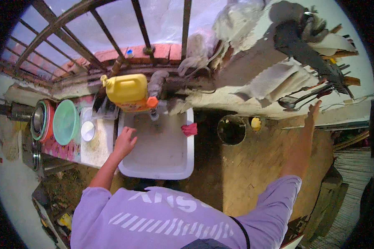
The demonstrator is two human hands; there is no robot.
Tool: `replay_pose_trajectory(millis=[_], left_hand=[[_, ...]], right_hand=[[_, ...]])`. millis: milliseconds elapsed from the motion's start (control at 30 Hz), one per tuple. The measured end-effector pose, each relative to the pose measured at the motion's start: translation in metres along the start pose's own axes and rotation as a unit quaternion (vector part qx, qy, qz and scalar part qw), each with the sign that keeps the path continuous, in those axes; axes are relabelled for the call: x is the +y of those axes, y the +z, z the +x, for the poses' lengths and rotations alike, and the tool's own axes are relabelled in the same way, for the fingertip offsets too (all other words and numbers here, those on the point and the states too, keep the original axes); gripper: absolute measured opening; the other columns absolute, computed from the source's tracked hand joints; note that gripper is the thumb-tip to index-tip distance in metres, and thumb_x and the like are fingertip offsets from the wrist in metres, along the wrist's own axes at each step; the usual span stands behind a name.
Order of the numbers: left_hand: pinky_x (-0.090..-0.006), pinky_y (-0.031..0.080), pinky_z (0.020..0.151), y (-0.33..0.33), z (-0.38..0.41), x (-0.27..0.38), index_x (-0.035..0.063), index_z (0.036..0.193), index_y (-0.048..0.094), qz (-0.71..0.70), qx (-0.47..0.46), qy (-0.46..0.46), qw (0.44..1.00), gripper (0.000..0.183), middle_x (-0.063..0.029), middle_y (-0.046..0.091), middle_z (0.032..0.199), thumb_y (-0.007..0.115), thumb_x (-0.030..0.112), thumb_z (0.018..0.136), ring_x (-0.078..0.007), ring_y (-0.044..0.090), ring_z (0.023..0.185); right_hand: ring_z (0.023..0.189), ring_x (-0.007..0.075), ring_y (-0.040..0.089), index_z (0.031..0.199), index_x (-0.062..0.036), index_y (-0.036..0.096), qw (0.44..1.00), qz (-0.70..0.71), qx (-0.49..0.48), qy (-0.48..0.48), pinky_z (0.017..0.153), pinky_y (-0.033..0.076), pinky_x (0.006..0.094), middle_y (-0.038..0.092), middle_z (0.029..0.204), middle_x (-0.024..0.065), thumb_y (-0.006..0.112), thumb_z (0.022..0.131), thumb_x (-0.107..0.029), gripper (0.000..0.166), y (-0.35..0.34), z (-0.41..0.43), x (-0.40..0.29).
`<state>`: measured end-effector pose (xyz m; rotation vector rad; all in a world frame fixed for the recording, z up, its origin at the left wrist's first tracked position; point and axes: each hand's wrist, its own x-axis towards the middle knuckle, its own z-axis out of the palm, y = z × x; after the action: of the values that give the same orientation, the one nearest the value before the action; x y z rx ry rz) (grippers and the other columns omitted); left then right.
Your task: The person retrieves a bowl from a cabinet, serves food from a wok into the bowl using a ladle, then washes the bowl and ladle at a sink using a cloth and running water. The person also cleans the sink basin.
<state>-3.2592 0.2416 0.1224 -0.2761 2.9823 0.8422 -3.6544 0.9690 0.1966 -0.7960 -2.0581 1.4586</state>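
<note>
My left hand hangs over the left rim of a white sink basin, its fingers slightly curled and nothing in them. My right arm stretches far out to the right. My right hand is beside the metal ladles that hang with other utensils against the wall; whether it touches one of them, I cannot tell. Behind the basin is a yellow plastic jug, close to an orange cap. A pinkish-red cloth drapes over the basin's right rim.
Left of the basin, a counter bears a white bowl, a green plastic basin and stacked basins. Window bars rise behind. A dark round bucket and a yellow object are to the right.
</note>
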Motion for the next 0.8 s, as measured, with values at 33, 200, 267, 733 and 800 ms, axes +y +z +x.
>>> replay_pose_trajectory(millis=[33,200,267,733,800], left_hand=[[-0.0371,0.047,0.064,0.004,-0.001,-0.004,0.0049,0.100,0.054,-0.020,-0.015,-0.014,1.000,0.026,-0.0114,0.052,0.096,0.062,0.013,0.076,-0.0255,0.056,0.067],[-0.0379,0.046,0.066,0.037,-0.024,-0.032,0.0043,0.099,0.055,-0.016,-0.105,-0.056,0.993,0.025,-0.0127,0.054,0.093,0.061,0.016,0.077,-0.0271,0.057,0.069],[-0.0379,0.046,0.068,0.044,-0.046,-0.042,0.0041,0.098,0.056,-0.007,-0.129,-0.055,0.990,0.025,-0.0137,0.054,0.093,0.061,0.018,0.078,-0.0277,0.057,0.072],[-0.0425,0.034,0.097,0.072,-0.106,-0.163,0.0054,0.111,0.051,0.009,-0.016,-0.006,1.000,0.045,-0.0153,0.041,0.125,0.066,0.010,0.068,-0.0373,0.035,0.120],[-0.0436,0.029,0.101,0.077,-0.077,-0.170,0.0065,0.116,0.049,0.050,-0.005,0.031,0.998,0.051,-0.0150,0.036,0.132,0.066,0.011,0.069,-0.0364,0.029,0.125]], right_hand=[[0.079,0.0132,0.046,0.137,-0.0075,0.031,1.000,0.004,-0.008,-0.001,0.074,0.039,0.0311,0.053,0.102,0.0080,0.032,0.089,-0.057,0.068,-0.007,0.011,0.013],[0.074,0.0148,0.053,0.112,-0.0052,0.050,0.983,0.029,-0.118,-0.137,0.060,0.042,0.0348,0.055,0.087,0.0068,0.043,0.092,-0.030,0.032,-0.004,-0.082,0.100],[0.068,0.0132,0.055,0.105,-0.0071,0.055,0.869,-0.207,-0.159,-0.420,0.054,0.045,0.0302,0.056,0.078,0.0019,0.048,0.090,-0.019,0.020,0.039,-0.240,0.095],[0.106,0.0361,0.045,0.115,-0.0063,0.050,0.791,-0.309,-0.365,-0.382,0.088,0.038,0.0443,0.047,0.116,0.0194,0.067,0.070,-0.023,0.051,0.223,-0.614,0.139],[0.101,0.0344,0.047,0.110,-0.0078,0.052,0.771,-0.268,-0.503,-0.283,0.084,0.041,0.0423,0.049,0.111,0.0171,0.067,0.072,-0.022,0.044,0.244,-0.645,0.175]])
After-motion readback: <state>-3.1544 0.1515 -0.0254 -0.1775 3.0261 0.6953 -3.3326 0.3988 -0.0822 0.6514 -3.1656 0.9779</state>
